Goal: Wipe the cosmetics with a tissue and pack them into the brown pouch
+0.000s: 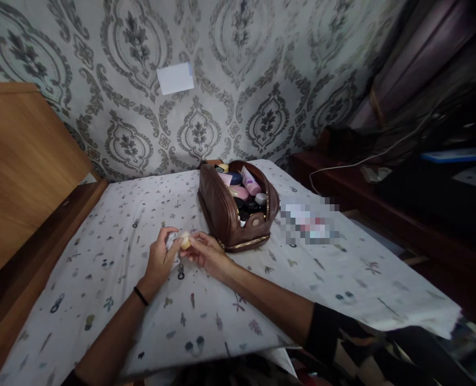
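Observation:
My left hand [160, 258] is closed round a crumpled whitish cloth or tissue [171, 239], its thumb up against a small pale-yellow item [185, 243]. That item looks like a little jar or cap, though it is too small to be sure. From the other side, my right hand [209, 255] pinches the same item between thumb and fingers. Just beyond my right hand stands a brown leather toiletry bag [209, 195], unzipped at the top. Inside it are a pink-and-white tube [250, 182], a white-lidded jar [261, 199] and several other cosmetic containers.
A white patterned cloth [141, 316] covers the table. Right of the bag lies a blurred-out flat item [310, 221]. A wooden panel [24, 161] rises at the left; a white cable [354, 163] runs over dark furniture at the right. Patterned wallpaper backs the table.

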Tool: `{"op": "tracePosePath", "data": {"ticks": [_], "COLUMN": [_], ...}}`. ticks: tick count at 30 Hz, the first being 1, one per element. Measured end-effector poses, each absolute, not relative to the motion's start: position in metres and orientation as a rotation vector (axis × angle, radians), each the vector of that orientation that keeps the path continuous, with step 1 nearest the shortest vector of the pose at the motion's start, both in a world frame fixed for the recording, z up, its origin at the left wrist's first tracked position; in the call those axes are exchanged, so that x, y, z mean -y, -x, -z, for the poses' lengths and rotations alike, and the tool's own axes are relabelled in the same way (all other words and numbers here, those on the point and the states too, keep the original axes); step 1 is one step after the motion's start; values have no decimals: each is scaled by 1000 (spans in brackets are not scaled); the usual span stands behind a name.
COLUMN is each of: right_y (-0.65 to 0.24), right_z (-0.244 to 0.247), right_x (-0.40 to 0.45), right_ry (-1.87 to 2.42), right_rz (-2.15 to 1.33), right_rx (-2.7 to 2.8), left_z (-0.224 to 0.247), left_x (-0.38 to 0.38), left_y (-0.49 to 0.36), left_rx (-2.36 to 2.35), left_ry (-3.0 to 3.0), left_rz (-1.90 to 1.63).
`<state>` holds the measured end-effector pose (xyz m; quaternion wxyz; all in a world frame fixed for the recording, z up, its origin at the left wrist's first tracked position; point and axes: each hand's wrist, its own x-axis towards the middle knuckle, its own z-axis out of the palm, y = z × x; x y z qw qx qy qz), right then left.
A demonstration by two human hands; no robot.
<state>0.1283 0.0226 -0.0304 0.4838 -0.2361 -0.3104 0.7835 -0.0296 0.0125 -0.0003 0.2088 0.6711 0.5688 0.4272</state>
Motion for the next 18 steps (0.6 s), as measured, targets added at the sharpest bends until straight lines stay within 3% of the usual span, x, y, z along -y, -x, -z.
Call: {"op": "tracePosePath", "data": {"ticks": [8, 13, 18], "right_y": [-123, -124, -127], "right_z": [34, 41, 44], "right_x": [-23, -28, -27], "right_ry": [783, 877, 905], "right_rz": [-1678, -1445, -1262], "right_rx": [893, 1158, 1325], "left_z": [0, -1, 0], "left_x": [-10, -11, -16], "left_y": [33, 32, 32], "left_rx": [-1556, -1174, -1299], "left_ry": [-1979, -2366, -2208], "left_rz": [-1472, -1005, -888]}}
